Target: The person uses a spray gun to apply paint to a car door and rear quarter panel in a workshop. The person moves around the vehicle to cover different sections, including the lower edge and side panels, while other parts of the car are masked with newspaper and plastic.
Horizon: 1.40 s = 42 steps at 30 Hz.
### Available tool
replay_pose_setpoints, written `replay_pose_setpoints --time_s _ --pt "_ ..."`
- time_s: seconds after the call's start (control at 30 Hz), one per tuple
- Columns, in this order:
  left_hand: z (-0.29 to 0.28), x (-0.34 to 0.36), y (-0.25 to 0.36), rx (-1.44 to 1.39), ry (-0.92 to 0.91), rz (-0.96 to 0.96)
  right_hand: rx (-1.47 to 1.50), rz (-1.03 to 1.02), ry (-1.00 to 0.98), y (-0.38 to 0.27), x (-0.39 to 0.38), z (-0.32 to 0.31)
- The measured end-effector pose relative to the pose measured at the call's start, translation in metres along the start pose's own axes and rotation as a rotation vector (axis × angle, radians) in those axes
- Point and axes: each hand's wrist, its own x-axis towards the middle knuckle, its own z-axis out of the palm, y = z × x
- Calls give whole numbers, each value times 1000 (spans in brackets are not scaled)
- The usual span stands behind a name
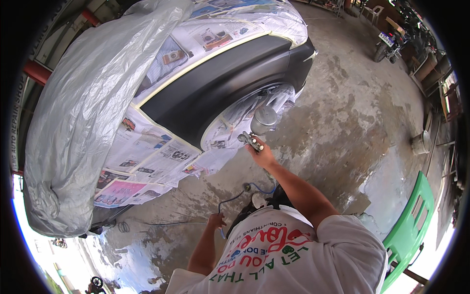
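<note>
My right hand (262,155) is wrapped round a metal spray gun (252,140) with a grey paint cup (264,119) on top. The gun is held in front of the car's wheel arch, apart from the panel. A dark grey fender (215,78) is bordered by yellowish masking tape, with newspaper (147,152) covering the body around it. Newspaper and clear plastic also cover the wheel (235,120). Low at my left side, my left hand (216,220) is closed on a blue air hose (230,200), which loops toward my right side.
Silver plastic sheeting (93,108) drapes over the rest of the car on the left. A green car bumper (411,230) stands at the right. Farther off are a bucket (420,143), a motorcycle (387,45) and a white chair (373,12). The hose trails across the stained concrete floor (342,117).
</note>
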Motion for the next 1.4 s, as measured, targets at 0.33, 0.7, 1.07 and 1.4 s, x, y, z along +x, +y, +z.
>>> replay_pose_setpoints --time_s 0.33,0.7,1.07,1.4 --pt "3 -2 2 35 -66 -102 68 32 221 5 62 -77" --pt "23 55 193 -68 -22 -9 73 146 463 81 146 -297" --pt "95 88 376 240 3 37 -26 327 636 158 274 -486" --pt "100 85 334 132 10 79 178 321 467 99 242 -409"
